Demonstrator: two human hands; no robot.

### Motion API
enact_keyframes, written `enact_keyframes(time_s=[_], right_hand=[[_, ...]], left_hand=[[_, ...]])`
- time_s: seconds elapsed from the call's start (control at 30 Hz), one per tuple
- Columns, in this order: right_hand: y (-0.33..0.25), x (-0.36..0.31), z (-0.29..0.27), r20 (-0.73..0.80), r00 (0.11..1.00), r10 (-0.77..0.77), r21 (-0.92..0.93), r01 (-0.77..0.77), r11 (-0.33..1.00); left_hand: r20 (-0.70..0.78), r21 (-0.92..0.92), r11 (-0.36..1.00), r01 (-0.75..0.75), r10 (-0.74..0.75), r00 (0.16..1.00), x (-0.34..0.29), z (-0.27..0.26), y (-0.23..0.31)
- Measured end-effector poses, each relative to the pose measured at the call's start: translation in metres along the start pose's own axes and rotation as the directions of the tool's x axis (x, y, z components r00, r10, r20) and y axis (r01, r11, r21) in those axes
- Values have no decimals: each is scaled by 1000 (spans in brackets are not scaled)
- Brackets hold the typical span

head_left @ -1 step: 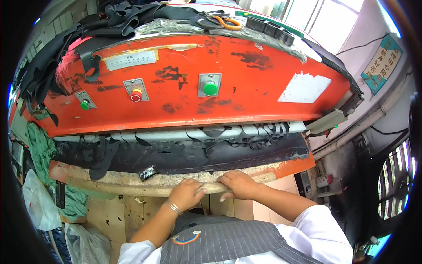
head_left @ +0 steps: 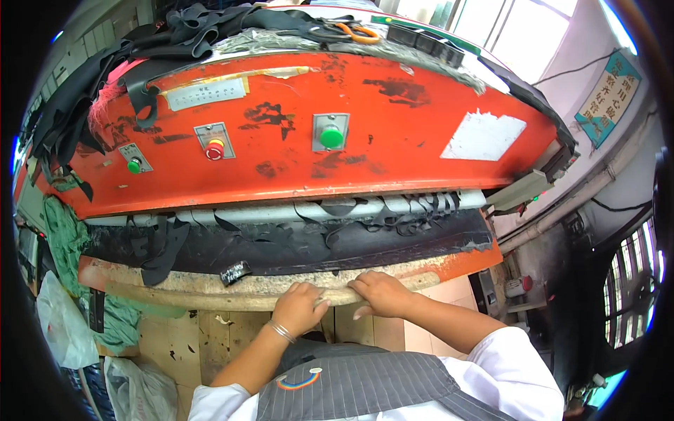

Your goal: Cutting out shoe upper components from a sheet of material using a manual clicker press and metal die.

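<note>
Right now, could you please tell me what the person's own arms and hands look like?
The left hand and right hand are ungloved. Slim silvery bangles circle the left wrist; none shows on the right. White sleeves end around the elbows, leaving the forearms bare.

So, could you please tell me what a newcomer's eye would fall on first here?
Probably the big red-orange panel across the upper middle, with a round green button near its centre. Next come the orange-handled scissors above it, near the picture's top, then the left hand and right hand touching the worn pale edge below.
</note>
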State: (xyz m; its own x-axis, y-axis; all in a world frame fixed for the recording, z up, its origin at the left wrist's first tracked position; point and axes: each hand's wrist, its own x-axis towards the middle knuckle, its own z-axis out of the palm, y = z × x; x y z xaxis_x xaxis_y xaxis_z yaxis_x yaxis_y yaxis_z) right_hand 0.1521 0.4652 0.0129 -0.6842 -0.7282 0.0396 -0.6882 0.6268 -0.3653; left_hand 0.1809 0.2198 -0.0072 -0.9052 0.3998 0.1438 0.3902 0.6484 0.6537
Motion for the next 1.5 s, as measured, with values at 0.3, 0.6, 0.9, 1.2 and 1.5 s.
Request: enact_keyframes(time_s=[0.3,0.6,0.9,1.2,1.5], right_hand=[[16,5,17,-73,990,118,-122,-126,984],[123,135,-57,-62,973,-221,-139,211,968],[183,303,-38,155,579,-801,-296,800,522],[222,217,-207,-192,665,-721,-641,471,605],[305,128,-116,-265,816,513,142,-493,858]], left_hand=[[-247,97,993,64,-38,968,20,19,10],[177,-154,914,376,-349,920,82,-13,-6],[-247,331,943,35,50,968,181,27,-66],[-325,399,911,103,36,945,172,46,-58],[-356,412,901,134,24,934,168,52,-57]])
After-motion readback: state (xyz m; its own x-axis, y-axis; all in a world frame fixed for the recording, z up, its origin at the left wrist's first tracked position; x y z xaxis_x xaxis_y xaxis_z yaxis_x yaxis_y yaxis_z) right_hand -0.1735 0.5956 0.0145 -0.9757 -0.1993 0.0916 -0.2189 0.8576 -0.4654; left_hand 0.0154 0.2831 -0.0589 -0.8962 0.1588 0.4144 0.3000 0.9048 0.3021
